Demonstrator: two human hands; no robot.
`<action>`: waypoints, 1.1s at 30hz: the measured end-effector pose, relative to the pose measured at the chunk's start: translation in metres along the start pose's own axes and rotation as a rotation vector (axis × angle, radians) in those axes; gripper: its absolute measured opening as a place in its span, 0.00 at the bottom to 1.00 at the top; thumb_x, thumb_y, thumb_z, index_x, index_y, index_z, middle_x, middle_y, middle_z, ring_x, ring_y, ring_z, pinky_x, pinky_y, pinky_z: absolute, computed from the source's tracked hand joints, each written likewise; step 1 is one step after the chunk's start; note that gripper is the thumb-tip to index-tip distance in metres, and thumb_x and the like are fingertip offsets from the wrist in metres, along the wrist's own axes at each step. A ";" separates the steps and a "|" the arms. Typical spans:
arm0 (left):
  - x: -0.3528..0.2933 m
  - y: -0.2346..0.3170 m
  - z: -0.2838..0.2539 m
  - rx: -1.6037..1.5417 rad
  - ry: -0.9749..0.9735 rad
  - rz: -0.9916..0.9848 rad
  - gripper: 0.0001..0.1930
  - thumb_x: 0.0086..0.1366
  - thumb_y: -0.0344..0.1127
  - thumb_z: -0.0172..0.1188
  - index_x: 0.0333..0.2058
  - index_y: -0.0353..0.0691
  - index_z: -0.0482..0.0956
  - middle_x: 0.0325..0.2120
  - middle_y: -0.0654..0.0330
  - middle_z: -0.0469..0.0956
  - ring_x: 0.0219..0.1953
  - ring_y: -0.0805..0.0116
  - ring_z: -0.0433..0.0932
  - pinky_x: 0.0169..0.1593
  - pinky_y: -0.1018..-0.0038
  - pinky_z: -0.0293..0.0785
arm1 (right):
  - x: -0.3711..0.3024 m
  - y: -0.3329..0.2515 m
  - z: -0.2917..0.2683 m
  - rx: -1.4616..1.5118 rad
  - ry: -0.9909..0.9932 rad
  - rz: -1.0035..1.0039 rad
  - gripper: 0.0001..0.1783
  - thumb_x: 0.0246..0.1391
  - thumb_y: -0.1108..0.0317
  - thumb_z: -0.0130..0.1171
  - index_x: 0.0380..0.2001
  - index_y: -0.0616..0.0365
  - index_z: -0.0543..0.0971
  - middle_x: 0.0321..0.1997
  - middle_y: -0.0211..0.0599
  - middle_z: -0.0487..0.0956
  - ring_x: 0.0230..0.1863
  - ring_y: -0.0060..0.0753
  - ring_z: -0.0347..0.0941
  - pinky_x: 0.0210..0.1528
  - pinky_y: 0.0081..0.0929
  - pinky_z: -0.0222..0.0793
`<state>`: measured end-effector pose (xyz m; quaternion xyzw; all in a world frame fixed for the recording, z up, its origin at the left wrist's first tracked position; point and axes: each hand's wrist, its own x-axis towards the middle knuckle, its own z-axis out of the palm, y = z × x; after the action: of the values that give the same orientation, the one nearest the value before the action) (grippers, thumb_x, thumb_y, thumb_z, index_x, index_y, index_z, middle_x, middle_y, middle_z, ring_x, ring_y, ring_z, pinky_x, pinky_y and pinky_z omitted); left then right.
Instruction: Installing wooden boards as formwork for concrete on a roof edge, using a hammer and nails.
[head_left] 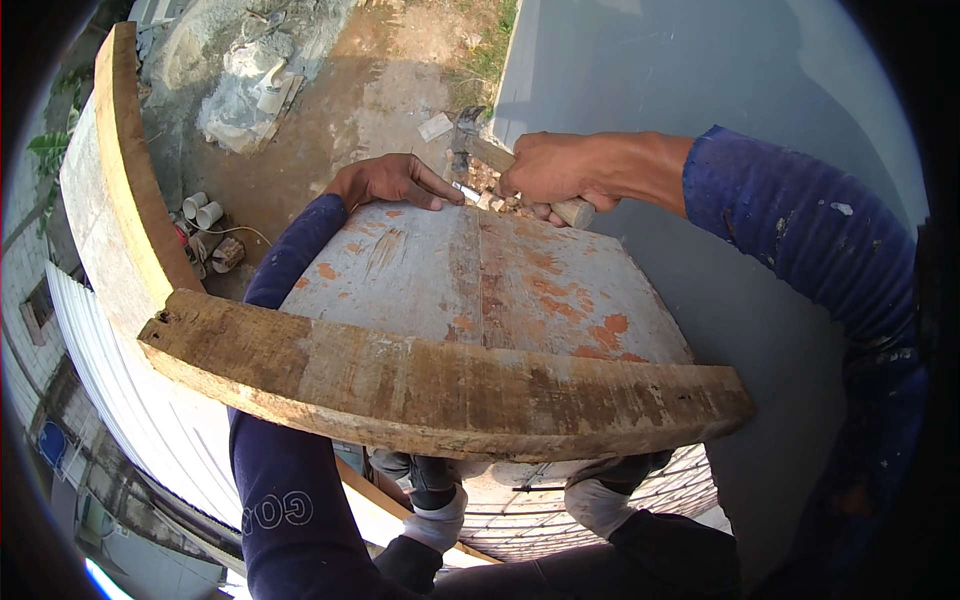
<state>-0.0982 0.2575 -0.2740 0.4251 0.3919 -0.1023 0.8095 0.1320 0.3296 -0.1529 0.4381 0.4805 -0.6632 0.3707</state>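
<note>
My right hand (550, 170) is wrapped round the wooden handle of a hammer (490, 153). Its dark head lies up and left of my fist, past the far edge of a weathered board panel (400, 270). At that same edge, my left hand (395, 182) has its thumb and forefinger close together. A small whitish piece shows by the fingertips; whether they grip it I cannot tell. The panel is grey with orange-red stains. A thick wooden beam (450, 390) crosses its near side, between my body and the panel, and my left arm passes under it.
Another timber-edged board (140, 170) rises at the left. A smooth grey wall (760, 300) stands close on the right. Far below are bare ground (370, 100), a pale heap (250, 90) and white pipe pieces (208, 213). My feet rest on a ribbed surface (520, 520) under the beam.
</note>
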 end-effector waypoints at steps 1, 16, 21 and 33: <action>0.001 -0.001 0.000 -0.001 0.007 0.009 0.20 0.56 0.34 0.68 0.49 0.46 0.81 0.45 0.61 0.81 0.46 0.70 0.77 0.54 0.76 0.69 | 0.002 0.003 -0.001 -0.003 0.001 0.001 0.17 0.61 0.65 0.50 0.24 0.67 0.74 0.16 0.35 0.69 0.15 0.28 0.64 0.20 0.33 0.64; -0.006 0.000 0.000 -0.028 0.018 0.033 0.20 0.54 0.34 0.69 0.47 0.46 0.82 0.44 0.59 0.82 0.44 0.67 0.79 0.53 0.74 0.71 | 0.005 0.009 0.015 0.220 0.181 0.042 0.16 0.58 0.66 0.48 0.21 0.68 0.72 0.16 0.38 0.69 0.15 0.30 0.64 0.15 0.34 0.62; -0.004 0.002 0.001 0.022 0.013 -0.018 0.20 0.54 0.35 0.69 0.48 0.46 0.81 0.44 0.59 0.82 0.43 0.68 0.79 0.53 0.74 0.71 | 0.005 0.008 0.018 0.041 0.084 0.030 0.18 0.60 0.64 0.46 0.22 0.68 0.71 0.16 0.38 0.68 0.14 0.30 0.65 0.16 0.35 0.63; -0.007 -0.013 0.001 0.506 0.186 -0.353 0.33 0.64 0.63 0.47 0.39 0.34 0.83 0.40 0.47 0.81 0.43 0.53 0.78 0.49 0.59 0.70 | -0.008 -0.001 0.011 0.137 0.080 0.038 0.16 0.61 0.63 0.48 0.33 0.71 0.70 0.19 0.36 0.67 0.20 0.27 0.65 0.17 0.30 0.62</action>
<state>-0.1091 0.2476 -0.2764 0.5461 0.4939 -0.2960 0.6085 0.1318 0.3201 -0.1433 0.4976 0.4401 -0.6693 0.3327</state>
